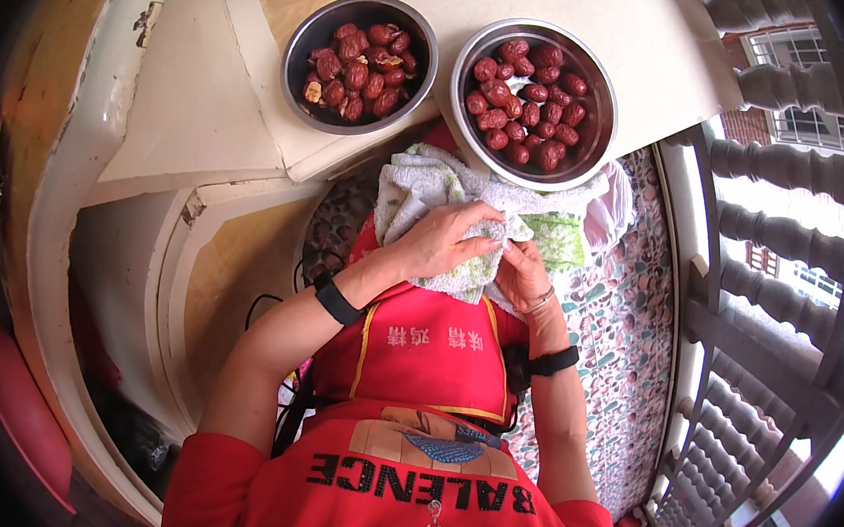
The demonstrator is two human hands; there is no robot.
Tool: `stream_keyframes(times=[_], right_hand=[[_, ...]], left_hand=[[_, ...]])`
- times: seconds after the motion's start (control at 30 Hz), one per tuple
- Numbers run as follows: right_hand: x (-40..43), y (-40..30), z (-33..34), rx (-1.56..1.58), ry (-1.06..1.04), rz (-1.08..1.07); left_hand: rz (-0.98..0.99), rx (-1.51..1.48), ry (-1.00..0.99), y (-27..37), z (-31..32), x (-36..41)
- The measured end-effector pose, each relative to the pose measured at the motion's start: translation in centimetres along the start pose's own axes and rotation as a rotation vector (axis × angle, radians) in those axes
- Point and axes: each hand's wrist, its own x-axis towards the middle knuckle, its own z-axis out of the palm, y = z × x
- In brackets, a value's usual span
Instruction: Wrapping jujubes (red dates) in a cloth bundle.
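Note:
A white terry towel (429,177) with green patches lies bunched over my lap. My left hand (454,240) is bent over the towel, its thumb and fingers closing around a fold. Close beside it, my right hand (524,274) pinches the towel's edge between thumb and fingers. The fingertips of both hands nearly meet; anything small between them is hidden. Beyond the towel stands a steel bowl (607,129) of whole dried red jujubes (531,113). Left of it, a second steel bowl (291,94) contains jujubes (355,77), some split open with tan filling showing.
Both bowls rest on a cream tabletop (636,56), the right one near its front edge. A cream cabinet (189,85) with chipped paint borders my left. On my right are a pebble-patterned floor (618,341) and a baluster railing (784,171). A red apron (428,369) covers my lap.

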Motion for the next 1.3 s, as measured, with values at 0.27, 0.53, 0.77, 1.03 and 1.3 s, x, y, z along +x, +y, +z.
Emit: stream_keyframes(times=[0.27,0.53,0.77,1.03,1.3], right_hand=[[0.15,-0.14,-0.02,-0.033,0.023,-0.002],[-0.05,-0.03,-0.14,0.002,0.012,0.006],[-0.04,-0.06,0.22,-0.016,0.007,-0.013],[-0.01,0.16,-0.27,-0.020,0.028,-0.001],[-0.03,0.17,-0.35,-0.038,0.022,-0.031]], left_hand=[[0.000,-0.023,0.012,0.00,-0.03,0.08],[0.008,-0.015,-0.013,-0.40,-0.07,0.03],[0.006,-0.028,-0.014,-0.50,-0.09,-0.08],[0.027,-0.024,-0.005,-0.64,-0.09,-0.08],[0.031,-0.045,-0.006,-0.83,-0.09,-0.11]])
